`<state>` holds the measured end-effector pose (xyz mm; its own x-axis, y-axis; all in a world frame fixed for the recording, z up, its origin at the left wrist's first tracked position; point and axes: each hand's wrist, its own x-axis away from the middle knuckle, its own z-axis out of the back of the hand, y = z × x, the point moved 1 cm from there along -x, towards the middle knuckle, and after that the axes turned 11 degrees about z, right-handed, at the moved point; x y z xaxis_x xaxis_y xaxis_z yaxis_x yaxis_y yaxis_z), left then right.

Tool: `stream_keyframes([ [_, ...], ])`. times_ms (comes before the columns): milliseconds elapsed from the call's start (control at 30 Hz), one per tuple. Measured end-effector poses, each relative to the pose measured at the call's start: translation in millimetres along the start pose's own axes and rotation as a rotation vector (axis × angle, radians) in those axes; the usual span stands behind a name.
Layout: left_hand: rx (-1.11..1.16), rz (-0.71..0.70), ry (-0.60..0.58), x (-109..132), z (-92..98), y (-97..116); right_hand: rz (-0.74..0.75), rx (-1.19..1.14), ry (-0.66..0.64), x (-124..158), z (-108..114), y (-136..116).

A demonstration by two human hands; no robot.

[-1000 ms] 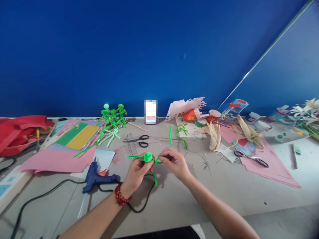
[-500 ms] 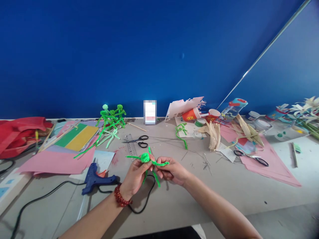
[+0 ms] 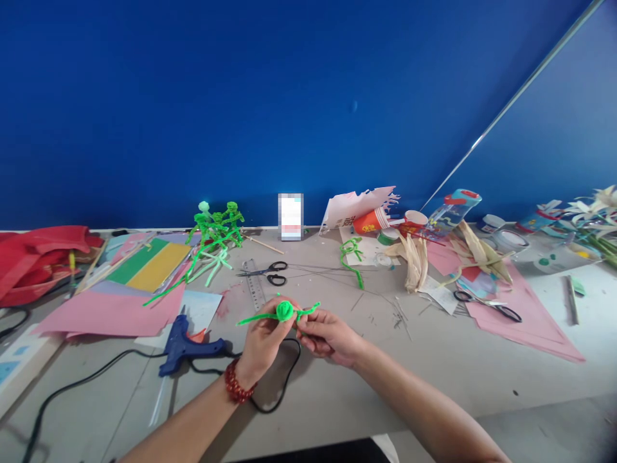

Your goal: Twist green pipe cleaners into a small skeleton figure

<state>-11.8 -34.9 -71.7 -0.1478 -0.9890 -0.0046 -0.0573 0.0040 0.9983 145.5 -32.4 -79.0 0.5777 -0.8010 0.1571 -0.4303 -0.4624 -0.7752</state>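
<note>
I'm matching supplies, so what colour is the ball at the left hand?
Bright green; the ball shows best in the head view.

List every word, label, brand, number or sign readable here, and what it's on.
No text is legible enough to quote.
Tipped red cup: yellow lettering, too blurred.
Torn pale sheet: dark print, too small.
Ruler: markings, too small.
Upright screen: pixelated, unreadable.

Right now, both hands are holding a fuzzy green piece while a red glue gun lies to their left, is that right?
Not quite: the glue gun to their left is blue, not red, as the head view shows. The left hand and right hand hold the fuzzy green piece.
</note>
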Motion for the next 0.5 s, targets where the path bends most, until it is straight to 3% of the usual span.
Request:
stream_keyframes([
  [267,-0.208,-0.086,0.132,2,4.9,8,0.157,0.269,0.018,4,-3,-2],
  [367,-0.215,-0.072,0.149,2,4.4,7,0.279,0.637,0.076,7,-3,-4],
  [500,-0.211,-0.036,0.103,1,3.8,7,0.603,1.287,0.174,16,-5,-17],
])
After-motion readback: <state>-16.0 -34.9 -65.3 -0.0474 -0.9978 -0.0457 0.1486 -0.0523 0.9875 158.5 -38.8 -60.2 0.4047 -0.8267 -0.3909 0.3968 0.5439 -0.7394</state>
